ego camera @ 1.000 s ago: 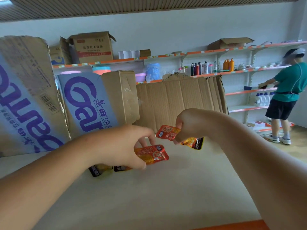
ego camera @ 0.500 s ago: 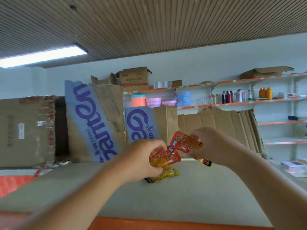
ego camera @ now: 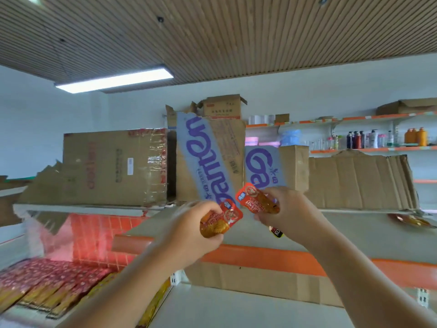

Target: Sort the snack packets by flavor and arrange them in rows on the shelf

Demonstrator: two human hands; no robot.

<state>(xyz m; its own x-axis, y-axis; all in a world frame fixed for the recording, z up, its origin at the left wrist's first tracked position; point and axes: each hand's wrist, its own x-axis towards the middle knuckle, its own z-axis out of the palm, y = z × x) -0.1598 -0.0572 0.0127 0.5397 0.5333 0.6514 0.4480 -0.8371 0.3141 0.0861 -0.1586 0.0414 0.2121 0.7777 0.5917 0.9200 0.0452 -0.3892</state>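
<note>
While both hands are held up over the shelf top (ego camera: 331, 233), each grasps a snack packet.

- Left hand (ego camera: 189, 226): fingers curled round a red-and-orange packet (ego camera: 221, 220), which is tilted, with its red end up and to the right.
- Right hand (ego camera: 292, 213): pinches a second red packet (ego camera: 256, 200), close beside the first; whether the two touch cannot be told. A dark packet (ego camera: 276, 232) shows under this hand.
- Loose packet (ego camera: 411, 220): lying on the shelf top, far right, well apart from the hands.
- Rows of packets (ego camera: 47, 287): red and yellow, on the lower shelf at left, blurred.
- Cardboard boxes (ego camera: 113, 166): standing along the back of the shelf top.
- Blue-printed carton (ego camera: 208, 159): upright behind the hands.
- Bottles (ego camera: 369, 139): on a wall shelf at right.
</note>
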